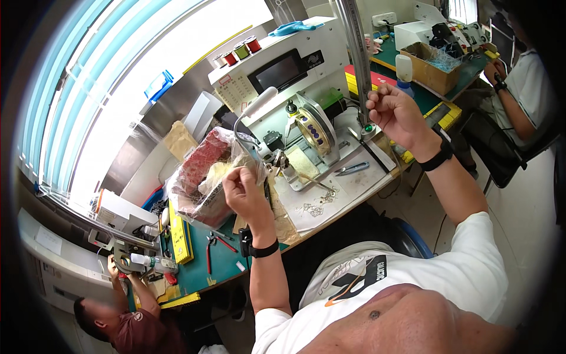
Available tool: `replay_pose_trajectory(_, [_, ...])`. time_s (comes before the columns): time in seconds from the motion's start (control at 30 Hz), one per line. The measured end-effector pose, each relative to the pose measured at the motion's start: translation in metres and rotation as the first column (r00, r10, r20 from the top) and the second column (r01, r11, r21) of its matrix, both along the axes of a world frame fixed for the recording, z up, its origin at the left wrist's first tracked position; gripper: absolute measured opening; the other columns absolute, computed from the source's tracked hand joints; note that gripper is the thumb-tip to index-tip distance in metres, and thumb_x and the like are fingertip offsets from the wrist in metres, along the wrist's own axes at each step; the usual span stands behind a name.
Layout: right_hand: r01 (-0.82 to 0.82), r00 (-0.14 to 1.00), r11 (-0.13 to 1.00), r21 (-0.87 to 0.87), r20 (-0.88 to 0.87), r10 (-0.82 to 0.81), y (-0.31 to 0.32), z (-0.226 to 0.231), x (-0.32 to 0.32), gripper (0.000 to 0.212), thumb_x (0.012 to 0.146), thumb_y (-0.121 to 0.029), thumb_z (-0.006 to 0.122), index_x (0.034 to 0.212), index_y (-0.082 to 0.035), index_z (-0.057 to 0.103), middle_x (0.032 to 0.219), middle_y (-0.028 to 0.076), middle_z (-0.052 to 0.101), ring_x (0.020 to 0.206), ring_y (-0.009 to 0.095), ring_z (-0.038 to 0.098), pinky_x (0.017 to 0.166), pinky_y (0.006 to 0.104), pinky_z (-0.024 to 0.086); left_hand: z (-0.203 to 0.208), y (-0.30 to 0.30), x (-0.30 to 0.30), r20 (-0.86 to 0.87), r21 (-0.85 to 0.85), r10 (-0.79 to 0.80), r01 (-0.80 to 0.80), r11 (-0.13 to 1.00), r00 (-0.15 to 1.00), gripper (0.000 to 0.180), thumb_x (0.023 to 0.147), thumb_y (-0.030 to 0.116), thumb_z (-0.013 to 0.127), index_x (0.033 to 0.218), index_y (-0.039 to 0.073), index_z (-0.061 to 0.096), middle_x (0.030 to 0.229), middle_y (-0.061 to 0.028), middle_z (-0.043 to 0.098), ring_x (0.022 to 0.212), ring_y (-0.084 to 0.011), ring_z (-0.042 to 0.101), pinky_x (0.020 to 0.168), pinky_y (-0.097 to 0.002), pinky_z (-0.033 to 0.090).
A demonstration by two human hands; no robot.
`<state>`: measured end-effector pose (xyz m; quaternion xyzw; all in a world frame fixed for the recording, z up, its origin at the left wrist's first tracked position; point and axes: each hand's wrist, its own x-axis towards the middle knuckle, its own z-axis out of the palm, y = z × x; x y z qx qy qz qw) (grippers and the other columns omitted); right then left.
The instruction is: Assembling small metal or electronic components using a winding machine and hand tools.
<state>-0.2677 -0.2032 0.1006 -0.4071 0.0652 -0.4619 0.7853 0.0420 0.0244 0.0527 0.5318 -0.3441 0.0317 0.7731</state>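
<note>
Both hands closed: left hand [244, 192] beside plastic bag [203, 177], right hand [398, 112] pinching something unseen.

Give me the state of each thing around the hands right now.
Left hand: closed in a fist at the machine's front.
Right hand: raised, fingers curled beside the upright metal post.
Machine screen: dark.
Clear plastic bag: open, bulging with red and cream material.
Pliers: lying flat on the green mat.

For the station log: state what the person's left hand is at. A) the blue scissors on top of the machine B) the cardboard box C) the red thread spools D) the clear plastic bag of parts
D: the left hand is closed at the edge of the clear plastic bag, left of the white machine.
</note>
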Motion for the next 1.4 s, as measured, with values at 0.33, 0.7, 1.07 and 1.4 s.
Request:
replay_pose_trajectory(0.33, [0.232,0.933,0.827,-0.511,-0.123,-0.338,-0.062,0.145,0.043,0.015,0.114,-0.020,0.070,0.117,-0.005,0.072,0.095,0.000,0.072,0.080,0.012,0.065,0.073,0.0281,0.055,-0.015,0.039,0.064,-0.271,-0.273,0.077,-0.154,0.950,0.960,0.008,0.110,0.012,0.073,0.109,0.006,0.068,0.085,0.0041,0.058,0.073,-0.0051,0.052,0.068,-0.0215,0.042])
replay_pose_trajectory(0.7, [0.647,0.571,0.415,-0.640,0.045,-0.820,-0.119,0.309,0.048,0.023,0.116,-0.018,0.069,0.105,0.001,0.075,0.080,0.007,0.075,0.065,0.015,0.063,0.062,0.0317,0.054,-0.027,0.050,0.094,-0.393,-0.318,0.096,-0.233,0.919,0.914,0.007,0.111,0.011,0.074,0.110,0.006,0.069,0.085,0.0046,0.062,0.068,-0.0036,0.050,0.063,-0.0190,0.041])
replay_pose_trajectory(1.07, [0.399,0.751,0.348,-0.848,0.084,-0.655,-0.026,0.256,0.099,0.018,0.113,-0.017,0.074,0.111,0.001,0.077,0.098,0.005,0.074,0.080,0.013,0.065,0.072,0.0313,0.054,0.016,0.049,0.024,-0.071,-0.150,0.011,-0.021,0.988,0.997,0.009,0.112,0.011,0.074,0.112,0.001,0.073,0.088,0.0030,0.064,0.077,-0.0049,0.053,0.071,-0.0219,0.043])
replay_pose_trajectory(1.4, [-0.031,0.844,-0.260,-0.965,0.114,-0.524,0.135,0.117,0.070,0.011,0.098,-0.009,0.078,0.097,-0.002,0.069,0.090,0.014,0.072,0.081,0.037,0.076,0.073,0.0495,0.060,0.068,0.036,-0.063,0.212,0.010,-0.332,0.338,0.941,0.919,0.008,0.109,0.000,0.078,0.115,-0.003,0.076,0.108,-0.0019,0.071,0.096,-0.0051,0.067,0.086,-0.0213,0.055])
